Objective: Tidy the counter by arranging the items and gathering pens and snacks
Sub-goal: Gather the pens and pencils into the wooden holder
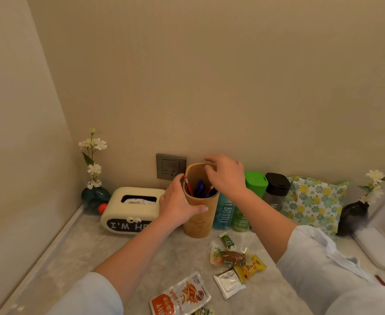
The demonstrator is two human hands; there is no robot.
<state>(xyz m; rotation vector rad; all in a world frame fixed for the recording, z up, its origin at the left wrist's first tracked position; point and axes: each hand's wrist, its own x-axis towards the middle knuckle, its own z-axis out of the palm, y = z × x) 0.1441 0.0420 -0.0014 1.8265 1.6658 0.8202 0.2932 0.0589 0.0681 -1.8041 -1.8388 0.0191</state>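
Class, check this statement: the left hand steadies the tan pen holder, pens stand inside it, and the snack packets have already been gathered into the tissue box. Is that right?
One part is wrong. In the head view the snack packets lie loose on the counter, not in the tissue box. The rest holds: the left hand steadies the tan pen holder, with pens inside it.

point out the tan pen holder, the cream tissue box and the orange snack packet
tan cylindrical pen holder (197,223), head view, lower front wall
cream tissue box (119,201), head view, top left
orange snack packet (180,296), head view, middle
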